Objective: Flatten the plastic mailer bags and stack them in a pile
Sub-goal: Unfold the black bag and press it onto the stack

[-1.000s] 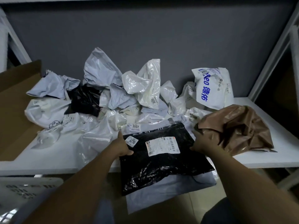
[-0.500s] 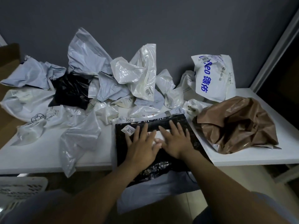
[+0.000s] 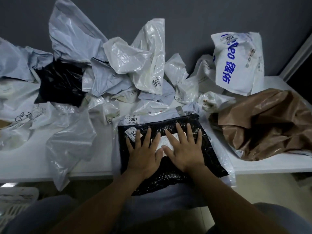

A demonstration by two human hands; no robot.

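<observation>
From the head camera, the left hand (image 3: 143,153) and right hand (image 3: 183,152) lay side by side, palms down and fingers spread, pressing on a black mailer (image 3: 170,149); neither gripped anything. That black mailer lay flat at the near edge of the white table (image 3: 25,162), on top of at least one pale grey mailer (image 3: 168,116) whose label read 3007, and both overhung the edge toward the person. How many flattened bags made up the pile was hard to tell, perhaps only two.

By that reckoning the task was barely begun. A heap of crumpled white and grey bags (image 3: 135,61) covered the back of the table, with a crumpled black bag (image 3: 60,83) at left, a brown bag (image 3: 266,124) at right and a white bag with blue print (image 3: 238,61) upright against the wall.

The table stood against a dark grey wall (image 3: 185,12), in dim light.
</observation>
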